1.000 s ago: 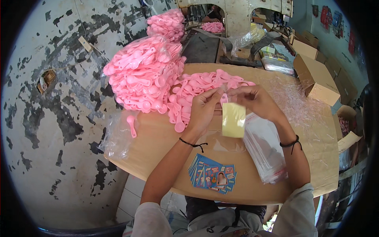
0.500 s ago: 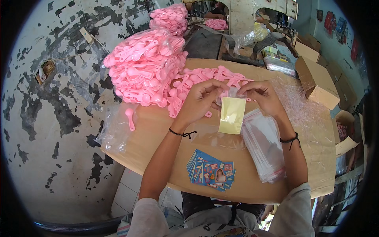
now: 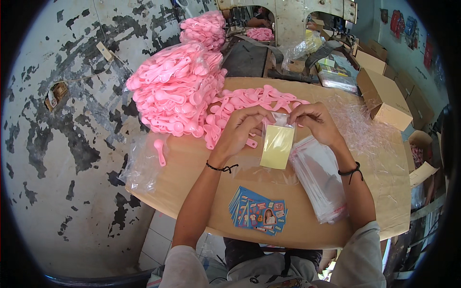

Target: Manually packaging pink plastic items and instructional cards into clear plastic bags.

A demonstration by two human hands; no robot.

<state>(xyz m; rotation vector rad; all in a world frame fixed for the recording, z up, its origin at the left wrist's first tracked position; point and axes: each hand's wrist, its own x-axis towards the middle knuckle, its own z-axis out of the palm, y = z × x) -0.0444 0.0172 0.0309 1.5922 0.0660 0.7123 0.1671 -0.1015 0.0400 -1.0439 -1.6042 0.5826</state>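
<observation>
- I see a wide brown surface (image 3: 192,173), smooth, with curved edge.
- Glossy pink plastic scoops (image 3: 175,98) bulge inside clear film (image 3: 161,57).
- Flat transparent sleeves (image 3: 319,180) lie stacked.
- Over the surface, one thin clear bag (image 3: 282,119) holds a shiny yellow card (image 3: 277,147).
- Left fingers (image 3: 258,112) and right fingers (image 3: 301,111) are pinched together on its top corners.

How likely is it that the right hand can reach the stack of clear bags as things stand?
Probably yes. The stack of clear bags lies close to the right forearm, with nothing seen on top. The right hand is occupied, though, pinching the clear bag with the yellow card.
</observation>
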